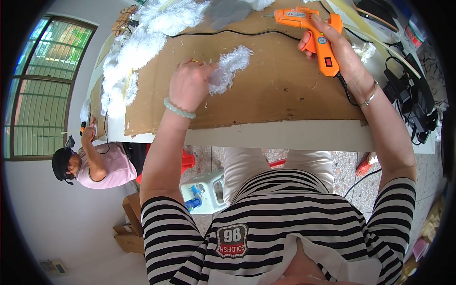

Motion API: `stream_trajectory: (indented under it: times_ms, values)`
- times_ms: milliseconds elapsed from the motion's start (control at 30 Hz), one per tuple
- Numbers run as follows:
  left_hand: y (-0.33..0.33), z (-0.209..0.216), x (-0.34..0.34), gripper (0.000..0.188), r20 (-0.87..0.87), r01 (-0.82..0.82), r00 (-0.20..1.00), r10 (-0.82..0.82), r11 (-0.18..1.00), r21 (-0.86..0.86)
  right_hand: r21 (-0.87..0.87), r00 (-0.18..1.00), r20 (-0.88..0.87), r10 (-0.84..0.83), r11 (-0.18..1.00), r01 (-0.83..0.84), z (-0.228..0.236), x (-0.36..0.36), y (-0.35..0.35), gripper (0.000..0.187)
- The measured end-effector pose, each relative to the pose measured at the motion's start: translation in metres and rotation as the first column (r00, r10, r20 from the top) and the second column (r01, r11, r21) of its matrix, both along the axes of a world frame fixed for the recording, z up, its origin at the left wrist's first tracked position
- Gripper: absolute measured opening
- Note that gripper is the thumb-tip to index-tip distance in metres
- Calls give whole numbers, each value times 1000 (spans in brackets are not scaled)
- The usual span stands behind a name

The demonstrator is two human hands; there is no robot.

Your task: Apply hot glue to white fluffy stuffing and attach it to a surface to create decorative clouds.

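My right hand is wrapped round an orange hot glue gun, its fingers at the orange trigger. The gun's nozzle points left, above the far part of a brown cardboard sheet. A black cord leaves the bottom of its handle. Over the middle of the cardboard, my left hand pinches the left end of a small white fluffy fringed piece. The fingertips are partly hidden behind the hand and the piece.
White fluffy material is heaped along the cardboard's left and far sides. A black cable crosses the cardboard. Black adapters and cords crowd the right. A co-worker in pink sits at the left. A plastic stool stands below the table.
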State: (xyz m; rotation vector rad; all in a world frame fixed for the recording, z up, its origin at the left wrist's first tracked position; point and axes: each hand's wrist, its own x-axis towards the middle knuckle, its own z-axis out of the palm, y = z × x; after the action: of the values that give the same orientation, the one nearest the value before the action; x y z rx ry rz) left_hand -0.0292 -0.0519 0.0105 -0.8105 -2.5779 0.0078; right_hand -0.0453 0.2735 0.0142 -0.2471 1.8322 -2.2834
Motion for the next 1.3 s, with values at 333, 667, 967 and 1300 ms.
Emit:
stream_trajectory:
  times_ms: [333,667,967,1300]
  values:
    - [-31,17,-10,30,97,-100,993,63,893,439,17,1000,7,-30,999,30,3,5,-2,41]
    - [-115,45,-13,16,191,-322,928,319,432,842,-6,1000,19,-4,1000,4,-2,-1,1,40]
    - [-101,25,13,13,193,-390,890,413,473,790,47,1000,10,-27,999,26,0,-1,0,47]
    - [-37,-3,6,33,-20,-48,998,53,973,225,16,999,23,-34,999,33,-3,-5,-1,47]
